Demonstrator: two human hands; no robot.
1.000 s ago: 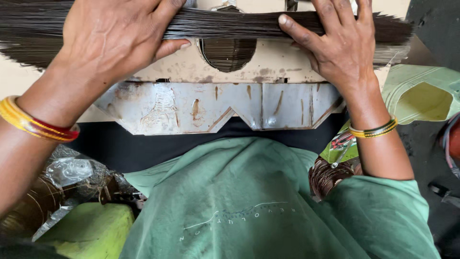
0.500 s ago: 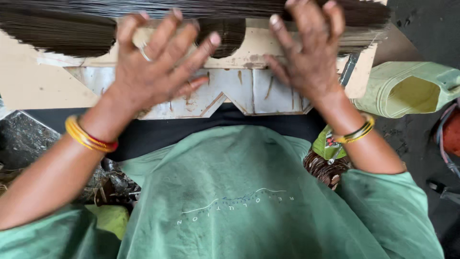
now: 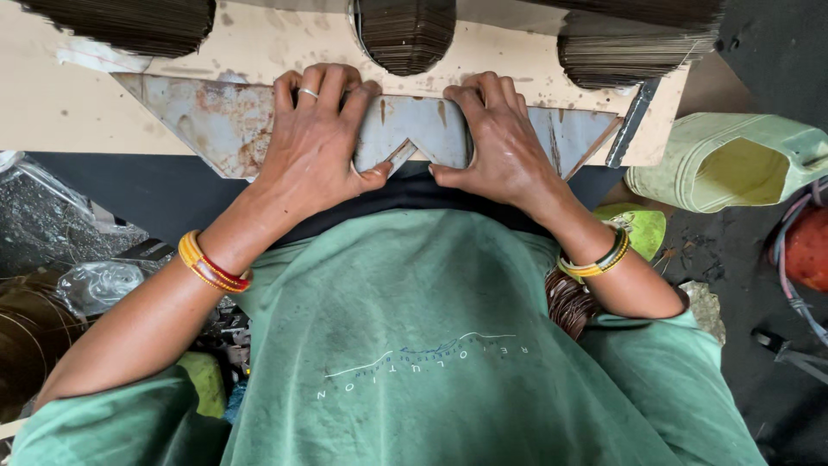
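Pressing down on a rusted grey metal plate with zigzag cut edges, both hands lie at the upper centre of the frame: the left hand is spread flat over the plate's left half with its thumb hooked under the lower edge, and the right hand covers the right half in the same way, thumb tucked beneath. Each grip is a pinch on the plate, fingers above and thumb below, not a closed fist. The plate sits on a pale board serving as the counter, across the top of the frame. Beyond the fingertips, three bundles of thin dark sticks lie along the upper edge, just past the plate. In my judgement the hold is best kept even on both sides, the plate flat to the board, thumbs clear of the notched edge. A pale green container lies open at the right; clear plastic wrapping sits at lower left. Bangles show on both wrists. The stick bundles are cut off by the top edge, the green garment hides whatever lies below the plate, and the items at far left are too dark to identify.
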